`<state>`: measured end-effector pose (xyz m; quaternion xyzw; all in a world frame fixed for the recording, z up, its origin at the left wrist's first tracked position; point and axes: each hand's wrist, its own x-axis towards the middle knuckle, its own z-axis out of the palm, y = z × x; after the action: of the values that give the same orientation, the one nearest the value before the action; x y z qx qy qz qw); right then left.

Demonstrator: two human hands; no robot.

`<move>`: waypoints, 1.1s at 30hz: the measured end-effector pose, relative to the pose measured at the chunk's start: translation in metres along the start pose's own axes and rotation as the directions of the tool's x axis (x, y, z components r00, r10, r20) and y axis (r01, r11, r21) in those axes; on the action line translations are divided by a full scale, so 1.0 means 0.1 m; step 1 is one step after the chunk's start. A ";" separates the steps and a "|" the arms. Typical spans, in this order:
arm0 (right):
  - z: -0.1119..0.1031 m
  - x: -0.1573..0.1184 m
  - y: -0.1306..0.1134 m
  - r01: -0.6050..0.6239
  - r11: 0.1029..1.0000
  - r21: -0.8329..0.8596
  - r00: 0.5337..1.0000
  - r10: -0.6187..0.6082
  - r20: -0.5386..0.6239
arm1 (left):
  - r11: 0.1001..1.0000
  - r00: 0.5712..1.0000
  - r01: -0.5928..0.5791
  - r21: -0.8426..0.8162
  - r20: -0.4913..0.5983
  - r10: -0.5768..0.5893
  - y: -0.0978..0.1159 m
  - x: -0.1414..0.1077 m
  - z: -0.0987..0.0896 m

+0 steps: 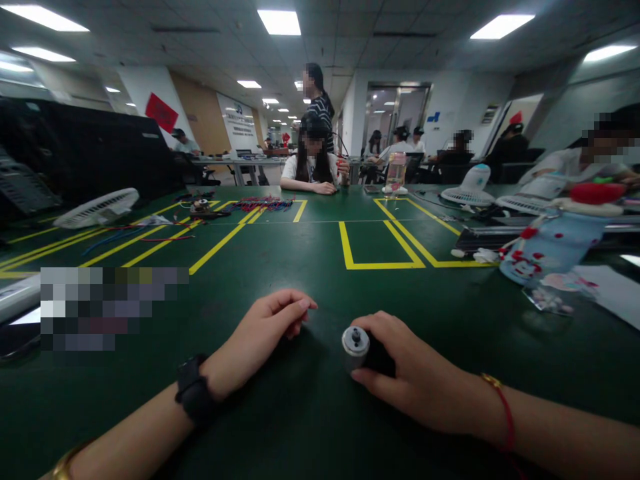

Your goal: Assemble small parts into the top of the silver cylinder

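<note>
In the lower middle of the head view, my right hand holds a small electric motor, a silver cylinder with a dark shaft on its end face. It stands upright, my thumb at its near side and my index finger at its far side. My left hand rests on the green tabletop to the left of the motor, apart from it. Its fingers are curled in with the thumb along them, and nothing shows in them. A dark watch sits on the left wrist, a red cord on the right.
Yellow tape lines mark the table. Red and blue wires lie farther back, left of centre. White fans lie on both sides. At right stands a light-blue bottle beside paper. A person sits across the table.
</note>
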<state>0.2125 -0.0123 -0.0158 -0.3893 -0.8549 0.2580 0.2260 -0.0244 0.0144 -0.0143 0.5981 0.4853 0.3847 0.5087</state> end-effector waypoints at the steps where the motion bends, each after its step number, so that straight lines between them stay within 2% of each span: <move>1: 0.00 0.00 0.00 -0.002 1.000 0.001 1.000 0.002 0.000 | 0.999 1.000 0.007 -0.047 0.003 -0.006 -0.02 0.01 -0.01; 7: 0.00 -0.01 0.00 -0.017 1.000 0.017 1.000 0.017 -0.001 | 0.971 0.998 0.056 -0.232 0.034 -0.050 -0.05 0.05 -0.05; 16: 0.00 0.00 -0.01 0.001 1.000 0.008 1.000 -0.001 -0.010 | 0.971 0.997 0.071 -0.226 0.042 -0.063 -0.03 0.04 -0.04; 21: 0.00 0.00 0.00 0.004 1.000 0.007 1.000 -0.004 -0.015 | 0.991 0.998 0.058 -0.120 0.031 -0.055 -0.02 0.04 -0.03; 25: 0.00 0.00 0.01 0.013 1.000 0.007 1.000 -0.013 -0.013 | 0.996 0.997 -0.002 0.091 0.074 -0.005 0.06 -0.01 0.02; 29: 0.01 0.00 0.01 0.016 1.000 0.000 1.000 -0.016 -0.017 | 0.945 0.978 -0.163 0.284 0.175 0.116 0.19 -0.11 0.12; 33: 0.02 0.00 0.01 0.034 0.999 -0.003 0.999 -0.034 -0.020 | 0.877 0.941 -0.323 0.356 0.221 0.257 0.26 -0.17 0.21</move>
<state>0.2116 -0.0121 -0.0175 -0.3777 -0.8594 0.2488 0.2384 -0.0036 -0.0074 0.0083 0.7828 0.4119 0.3017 0.3556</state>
